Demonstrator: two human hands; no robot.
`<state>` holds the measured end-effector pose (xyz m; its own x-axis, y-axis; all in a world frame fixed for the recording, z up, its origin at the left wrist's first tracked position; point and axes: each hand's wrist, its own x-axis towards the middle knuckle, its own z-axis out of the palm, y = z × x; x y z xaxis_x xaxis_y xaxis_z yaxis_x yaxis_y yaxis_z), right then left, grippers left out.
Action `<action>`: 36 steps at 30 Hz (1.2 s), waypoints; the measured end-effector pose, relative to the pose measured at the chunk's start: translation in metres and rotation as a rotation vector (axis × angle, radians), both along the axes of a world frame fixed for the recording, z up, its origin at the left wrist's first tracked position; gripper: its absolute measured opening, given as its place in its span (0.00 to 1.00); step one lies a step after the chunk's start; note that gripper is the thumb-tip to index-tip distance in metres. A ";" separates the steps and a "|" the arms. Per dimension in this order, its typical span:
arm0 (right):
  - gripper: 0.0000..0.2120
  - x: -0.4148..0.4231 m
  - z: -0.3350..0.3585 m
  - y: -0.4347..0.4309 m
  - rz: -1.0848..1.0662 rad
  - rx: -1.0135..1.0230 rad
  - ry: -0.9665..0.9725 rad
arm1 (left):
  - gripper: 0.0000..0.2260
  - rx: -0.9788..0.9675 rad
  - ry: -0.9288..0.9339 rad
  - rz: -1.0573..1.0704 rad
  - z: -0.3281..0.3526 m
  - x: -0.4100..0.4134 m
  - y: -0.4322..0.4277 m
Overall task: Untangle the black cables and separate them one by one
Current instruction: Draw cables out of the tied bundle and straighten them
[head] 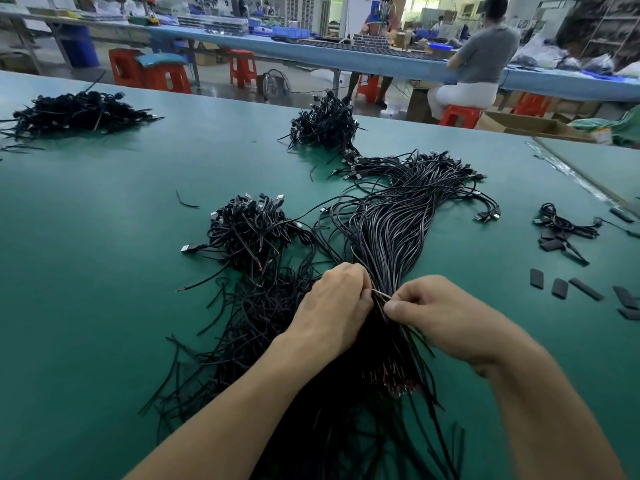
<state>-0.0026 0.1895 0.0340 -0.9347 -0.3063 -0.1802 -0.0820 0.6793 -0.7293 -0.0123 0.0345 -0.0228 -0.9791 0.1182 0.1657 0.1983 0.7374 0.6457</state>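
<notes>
the bundle of black cables (391, 230) lay on the green table (104, 237) straight ahead of the person, its plug ends fanned out at the far side and its stripped, red-tipped ends pointing back between the forearms. both hands met at the bundle's narrow waist. the left hand (334, 306) came in from the left with its fingers curled down round the gathered cables, gripping them. the right hand (436, 313) came in from the right, thumb and curled fingers pinched on a pale strand (380, 294) that ran across the gap between the two hands; whether this was a tie or a bare wire could not be told. just left of the bundle sat a tangled heap (249, 226) of coiled cables with plugs sticking out, and nearer, beside the left forearm, a loose tangle (249, 323) sprawled over the table. a far pile (325, 123) touched the bundle's plug end, and another pile (79, 112) lay well apart at the far left. on the right were a small clump (561, 225) and several short black sleeve pieces (559, 287). beyond the table a seated person (481, 64) faced another bench, on a red stool (459, 116).
</notes>
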 end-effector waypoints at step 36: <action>0.12 0.018 0.041 0.035 0.109 0.461 0.006 | 0.06 0.027 0.041 0.001 0.002 0.004 0.003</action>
<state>0.0152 0.2244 0.0754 -0.9030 -0.2923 -0.3149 -0.1746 0.9193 -0.3527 -0.0083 0.0370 -0.0211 -0.9716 0.1121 0.2086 0.2241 0.7200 0.6568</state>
